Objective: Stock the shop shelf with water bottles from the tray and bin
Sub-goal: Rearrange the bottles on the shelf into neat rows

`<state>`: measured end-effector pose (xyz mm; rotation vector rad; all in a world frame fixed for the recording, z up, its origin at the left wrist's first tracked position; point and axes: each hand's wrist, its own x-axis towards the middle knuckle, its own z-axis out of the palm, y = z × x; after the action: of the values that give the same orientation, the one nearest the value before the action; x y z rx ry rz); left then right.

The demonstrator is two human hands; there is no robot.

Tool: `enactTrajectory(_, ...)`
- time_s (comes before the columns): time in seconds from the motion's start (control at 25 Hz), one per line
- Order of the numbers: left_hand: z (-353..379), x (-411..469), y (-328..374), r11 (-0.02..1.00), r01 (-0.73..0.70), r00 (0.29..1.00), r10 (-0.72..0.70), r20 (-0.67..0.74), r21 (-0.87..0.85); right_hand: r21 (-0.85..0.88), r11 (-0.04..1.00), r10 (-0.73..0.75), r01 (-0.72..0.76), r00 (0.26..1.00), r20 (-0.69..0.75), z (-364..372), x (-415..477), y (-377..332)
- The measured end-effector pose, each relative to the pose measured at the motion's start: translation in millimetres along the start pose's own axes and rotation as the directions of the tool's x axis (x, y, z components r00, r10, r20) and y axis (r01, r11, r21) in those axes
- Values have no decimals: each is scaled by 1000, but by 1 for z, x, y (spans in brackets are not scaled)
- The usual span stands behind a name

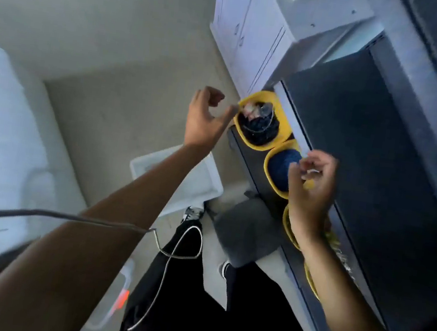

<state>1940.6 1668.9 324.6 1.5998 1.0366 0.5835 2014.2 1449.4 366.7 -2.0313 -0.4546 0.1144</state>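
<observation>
Fingers of my left hand and right hand hang loosely curled, gripping nothing. White tray lies on the floor below them; no bottles discernible. Yellow bowls crowd the shelf just beside my fingers: careless reaching could upset them.

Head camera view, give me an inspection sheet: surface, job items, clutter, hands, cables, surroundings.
Surface: dark shelf at right, its top bare where visible.
Job's things: white tray on the floor looks empty; no water bottles seen.
Clutter: yellow tubs along the shelf's front edge, far tub holding dark tangled items, near tub with something blue.
Hands: left hand raised, fingers loosely curled, holding nothing; right hand curled over the near tub, contents unclear.
Cables: thin cable dangling in front of the legs.
Surroundings: pale floor, white cabinet beyond the shelf.
</observation>
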Motion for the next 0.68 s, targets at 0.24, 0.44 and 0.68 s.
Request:
enactTrajectory(0.24,20,8,-191,958,139,981,-167,95,253,-229,972,135,-54,924,358,118,-65,148)
enactTrajectory(0.44,99,18,-344,919,224,935,-297,195,324,-321,937,276,-135,850,448,231,-95,288)
enactTrajectory(0.68,217,63,-503,889,164,904,-309,295,429,-372,865,476,-337,784,398,372,-48,466)
